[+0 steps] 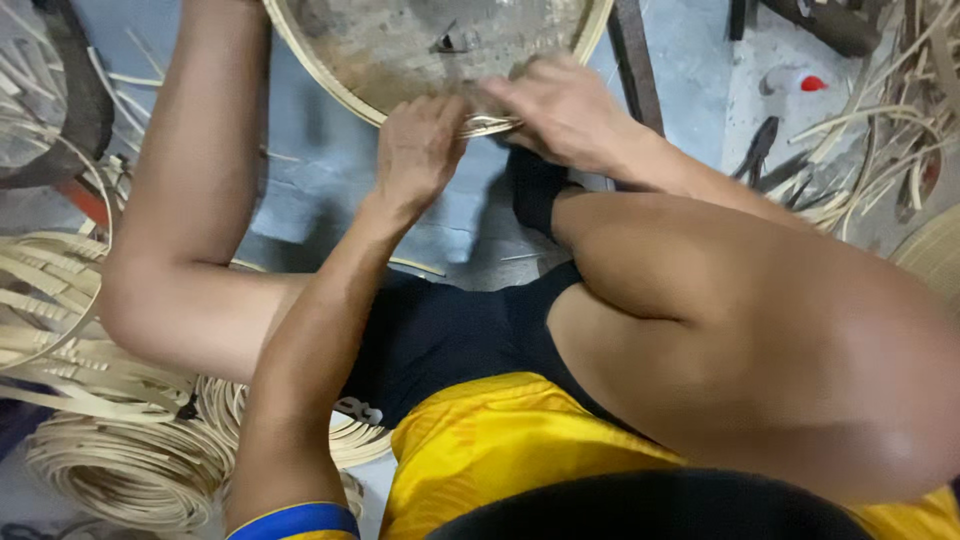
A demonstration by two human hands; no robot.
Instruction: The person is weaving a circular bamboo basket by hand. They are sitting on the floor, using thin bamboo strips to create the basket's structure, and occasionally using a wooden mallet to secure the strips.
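Note:
A round bamboo sieve [330,70] with a pale strip rim and a grey mesh bottom lies on the floor at the top of the view. My left hand [418,150] grips its near rim with curled fingers. My right hand [560,105] presses on the same rim just to the right, fingers closed over the thin bamboo binding. Both hands nearly touch each other. My bare legs frame the sieve on either side.
Coils of split bamboo strips [120,450] pile up at the lower left. Loose bamboo strips [880,150] and dark pliers [760,150] lie at the upper right on the grey concrete floor [330,190]. A dark wooden bar [635,60] runs beside the sieve.

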